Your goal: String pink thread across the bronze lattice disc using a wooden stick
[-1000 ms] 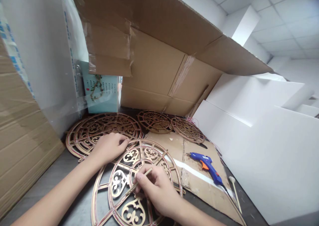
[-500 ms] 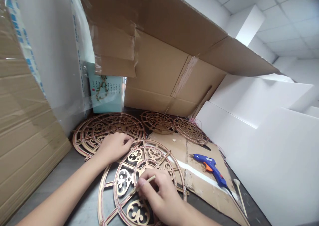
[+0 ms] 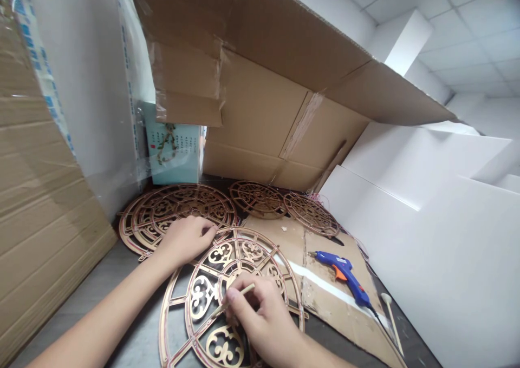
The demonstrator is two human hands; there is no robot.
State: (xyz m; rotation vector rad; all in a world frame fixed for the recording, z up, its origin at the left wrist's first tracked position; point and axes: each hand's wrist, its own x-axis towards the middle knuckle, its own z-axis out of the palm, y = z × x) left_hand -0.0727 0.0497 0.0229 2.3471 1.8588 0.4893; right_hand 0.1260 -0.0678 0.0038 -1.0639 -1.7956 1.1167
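A round gold fretwork panel [image 3: 203,295] lies flat on the grey table in front of me. My left hand [image 3: 184,240] rests on its far left rim, fingers curled and pressing on the edge. My right hand [image 3: 260,316] holds a thin wooden stick [image 3: 236,297] pen-style, its lower tip against the panel near the centre. A larger stack of similar round panels [image 3: 170,205] lies just behind my left hand.
Two smaller fretwork discs [image 3: 255,197] [image 3: 311,212] lie further back. A blue glue gun [image 3: 343,273] rests on flattened cardboard [image 3: 325,297] at right, a wooden stick [image 3: 392,314] beside it. A big open carton [image 3: 260,113], a teal box [image 3: 174,146] and white foam boards [image 3: 426,238] surround the table.
The view shifted slightly right and up from a second ago. My right hand with the stick has edged a little across the panel; my left hand stays on the rim.
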